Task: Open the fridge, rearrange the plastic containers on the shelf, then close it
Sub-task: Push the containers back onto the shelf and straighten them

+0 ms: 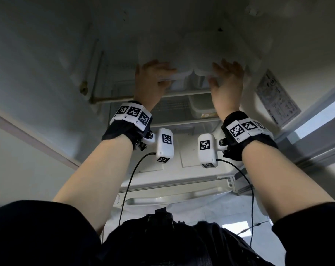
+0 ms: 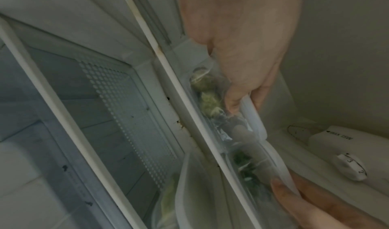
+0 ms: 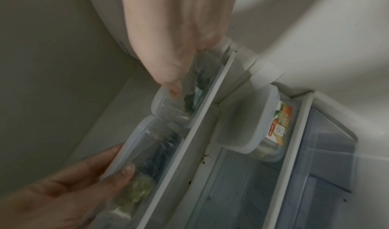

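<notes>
Two clear plastic containers with white lids stand side by side on the fridge's top shelf (image 1: 182,92). My left hand (image 1: 162,75) grips the left container (image 2: 207,99), which holds green food, thumb on its front wall (image 2: 231,104) and fingers over the lid. My right hand (image 1: 218,75) holds the right container (image 3: 174,111) the same way, thumb (image 3: 174,89) at its front corner. In the right wrist view the left container (image 3: 151,149) touches the right one. From the head view the containers (image 1: 201,54) look pale and blurred.
A third lidded container (image 3: 252,124) with an orange label sits on the shelf below, at the right. A thermostat dial (image 2: 350,167) is on the wall above the top shelf. The open door with a sticker (image 1: 277,96) stands at the right.
</notes>
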Available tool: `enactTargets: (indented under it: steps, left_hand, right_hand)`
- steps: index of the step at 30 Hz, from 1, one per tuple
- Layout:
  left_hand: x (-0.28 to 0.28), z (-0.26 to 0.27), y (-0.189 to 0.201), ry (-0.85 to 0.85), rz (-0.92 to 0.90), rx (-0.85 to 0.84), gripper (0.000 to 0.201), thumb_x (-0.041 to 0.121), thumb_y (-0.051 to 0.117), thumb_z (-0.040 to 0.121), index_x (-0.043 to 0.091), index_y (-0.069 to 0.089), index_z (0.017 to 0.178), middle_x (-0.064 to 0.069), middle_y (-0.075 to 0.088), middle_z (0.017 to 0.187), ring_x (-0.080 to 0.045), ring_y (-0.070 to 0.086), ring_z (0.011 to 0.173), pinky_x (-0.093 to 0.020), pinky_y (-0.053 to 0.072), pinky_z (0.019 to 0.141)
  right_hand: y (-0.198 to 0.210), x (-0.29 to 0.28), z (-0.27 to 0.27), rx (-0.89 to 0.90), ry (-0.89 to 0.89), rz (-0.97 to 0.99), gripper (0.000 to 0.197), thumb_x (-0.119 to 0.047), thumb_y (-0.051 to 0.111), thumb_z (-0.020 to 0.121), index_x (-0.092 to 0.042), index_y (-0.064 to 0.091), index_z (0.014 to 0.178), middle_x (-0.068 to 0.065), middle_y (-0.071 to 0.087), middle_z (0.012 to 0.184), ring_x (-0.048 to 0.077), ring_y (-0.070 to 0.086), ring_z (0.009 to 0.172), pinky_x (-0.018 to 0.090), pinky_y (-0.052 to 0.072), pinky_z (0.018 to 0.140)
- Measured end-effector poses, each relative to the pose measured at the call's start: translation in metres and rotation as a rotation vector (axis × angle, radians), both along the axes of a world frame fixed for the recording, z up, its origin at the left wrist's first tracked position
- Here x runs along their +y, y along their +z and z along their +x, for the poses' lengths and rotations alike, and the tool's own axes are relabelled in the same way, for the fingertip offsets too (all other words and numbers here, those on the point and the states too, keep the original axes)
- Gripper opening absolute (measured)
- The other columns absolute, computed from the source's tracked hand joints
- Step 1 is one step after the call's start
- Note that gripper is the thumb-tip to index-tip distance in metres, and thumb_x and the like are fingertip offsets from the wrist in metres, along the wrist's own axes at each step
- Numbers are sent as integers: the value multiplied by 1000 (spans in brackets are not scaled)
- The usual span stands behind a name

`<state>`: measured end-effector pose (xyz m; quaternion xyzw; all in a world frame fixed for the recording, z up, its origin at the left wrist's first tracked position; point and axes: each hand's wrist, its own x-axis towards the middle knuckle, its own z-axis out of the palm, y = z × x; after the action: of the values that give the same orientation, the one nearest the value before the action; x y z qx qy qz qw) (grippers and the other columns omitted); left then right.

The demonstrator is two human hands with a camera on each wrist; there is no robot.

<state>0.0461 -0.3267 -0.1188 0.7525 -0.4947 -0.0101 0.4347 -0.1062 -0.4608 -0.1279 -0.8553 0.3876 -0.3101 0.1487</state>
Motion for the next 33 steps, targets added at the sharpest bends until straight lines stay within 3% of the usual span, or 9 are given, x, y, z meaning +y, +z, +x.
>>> enactTargets:
  steps: [6,11,19,23,28,31,33]
  left_hand:
    - [1,2,-5,-8,-24,15,34,17,57,76,26,68,107,-2,69,120,-28,52,126,-60,37,107]
    - [4,-2,-3,-26,-38,13,35,13,56,78,19,69,109,-3,69,119,-27,51,128,-59,35,110]
    - [5,-3,-6,-12,-58,-5,34,9,56,78,18,70,108,-4,70,117,-25,54,125,-58,38,108]
    - [6,-8,-1,-8,-49,-8,35,10,53,78,22,69,107,-3,70,117,-24,55,124,-58,38,108]
    - [6,-11,3,19,-22,-67,36,14,50,77,25,68,106,-1,71,116,-23,59,120,-60,38,106]
    - [6,-14,7,46,30,-136,37,9,53,79,24,68,109,-1,69,119,-23,57,121,-61,30,110]
    - [8,-19,9,61,100,-162,42,5,52,85,24,60,121,1,60,133,-22,42,136,-62,18,116]
  right_hand:
    - [-2,2,0,-24,-2,-26,38,-19,53,92,-16,54,129,9,49,143,36,33,137,43,33,111]
    - [-3,4,-1,-70,-15,-50,36,-20,55,89,-16,59,124,8,56,137,35,41,129,44,38,103]
    - [-2,11,-2,-80,-29,-70,35,-20,57,87,-16,61,121,8,59,132,35,45,125,41,34,105]
    - [0,17,-3,-80,-27,-57,37,-15,55,88,-13,59,124,10,56,135,36,41,128,41,40,102]
    - [2,24,-9,-41,29,41,49,-1,47,86,-13,48,134,5,43,148,28,27,143,37,31,115]
    - [5,31,-15,-105,24,82,53,4,44,86,-15,47,135,5,42,149,25,30,142,32,33,111]
    - [7,36,-20,-163,21,58,52,4,43,84,-14,49,133,8,46,145,26,39,136,26,37,102]
